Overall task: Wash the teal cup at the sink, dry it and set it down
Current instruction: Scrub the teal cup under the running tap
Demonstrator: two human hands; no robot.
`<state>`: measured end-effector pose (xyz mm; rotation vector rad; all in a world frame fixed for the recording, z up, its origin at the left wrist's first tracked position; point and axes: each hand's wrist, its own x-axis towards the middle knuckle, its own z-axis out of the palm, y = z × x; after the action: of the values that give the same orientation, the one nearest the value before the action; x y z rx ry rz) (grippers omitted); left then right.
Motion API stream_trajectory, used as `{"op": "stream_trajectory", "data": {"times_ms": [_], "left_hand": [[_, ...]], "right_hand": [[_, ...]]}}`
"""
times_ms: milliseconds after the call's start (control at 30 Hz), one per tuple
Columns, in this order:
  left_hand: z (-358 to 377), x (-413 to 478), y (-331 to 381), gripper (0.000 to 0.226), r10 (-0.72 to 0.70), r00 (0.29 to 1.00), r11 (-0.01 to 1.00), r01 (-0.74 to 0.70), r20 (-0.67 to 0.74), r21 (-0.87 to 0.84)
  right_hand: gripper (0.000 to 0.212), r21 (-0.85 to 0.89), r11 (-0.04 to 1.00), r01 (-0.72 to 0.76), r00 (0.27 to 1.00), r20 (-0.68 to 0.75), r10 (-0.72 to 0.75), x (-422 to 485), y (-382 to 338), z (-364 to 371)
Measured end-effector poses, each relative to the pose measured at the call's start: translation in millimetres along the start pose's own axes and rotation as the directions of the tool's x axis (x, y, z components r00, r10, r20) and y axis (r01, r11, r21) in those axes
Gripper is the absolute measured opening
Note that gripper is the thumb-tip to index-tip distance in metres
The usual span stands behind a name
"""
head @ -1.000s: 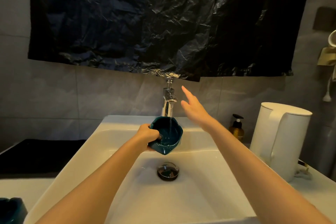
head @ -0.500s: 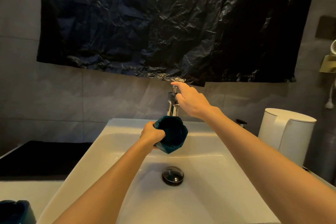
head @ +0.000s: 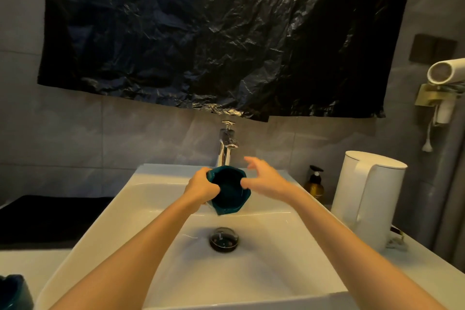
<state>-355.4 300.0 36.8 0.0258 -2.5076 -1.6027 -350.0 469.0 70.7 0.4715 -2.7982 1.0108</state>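
Your left hand (head: 201,187) grips the teal cup (head: 230,191) by its left wall, fingers wrapped on the outside and thumb hooked over the rim. You hold the cup in the air over the white sink (head: 161,209), above the back half of the basin and just in front of the chrome faucet (head: 226,146). It is tilted, with its dark mouth turned up and toward the camera and its lower edge pointing at the basin. A thin run of water drops from that lower edge; no stream shows at the faucet spout.

Your right hand (head: 264,180) is at the cup's right side, fingers spread and loosely curled, clamped on nothing. The hand is motion-blurred. One fingertip overlaps the right rim of the cup, but you cannot tell whether it actually touches.

The drain plug (head: 224,239) sits in the basin floor below the cup, nearer the camera.

On the counter right of the sink stands a white kettle (head: 370,196), upright, handle facing the sink. An amber pump bottle (head: 314,182) stands behind it, between kettle and sink rim, close to the wall.

On the wall above the faucet hangs a crumpled black plastic sheet (head: 214,33), its lower edge just above the faucet handle. At far right a white hair dryer (head: 445,73) rests in a brass wall holder.

A second teal object (head: 13,292) sits at the bottom left corner, cut off by the frame edge. A black mat (head: 50,219) lies on the counter left of the sink.
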Motion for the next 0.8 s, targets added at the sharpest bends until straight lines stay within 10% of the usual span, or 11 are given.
{"op": "stream_trajectory", "data": {"times_ms": [133,300,667,800], "left_hand": [[8.8,-6.1,2.0,0.042,0.204,0.979,0.958,-0.204,0.02,0.203],[18.6,-16.8,1.4,0.044,0.473,0.881,0.812,-0.443,0.017,0.381],[8.2,-37.1,12.7,0.073,0.96,0.277,0.242,-0.775,-0.031,0.584],[6.0,-33.9,11.2,0.076,0.969,0.247,0.202,-0.766,-0.011,0.61]], "right_hand": [[0.037,0.113,0.983,-0.147,0.989,0.048,0.142,-7.3,17.1,17.2],[0.026,0.155,0.988,0.024,0.998,-0.055,-0.015,-14.8,40.5,28.6],[0.058,-0.282,0.843,0.458,0.662,-0.525,-0.536,-25.2,40.9,19.9],[0.065,-0.309,0.822,0.478,0.637,-0.523,-0.567,-25.7,39.8,21.3]]}}
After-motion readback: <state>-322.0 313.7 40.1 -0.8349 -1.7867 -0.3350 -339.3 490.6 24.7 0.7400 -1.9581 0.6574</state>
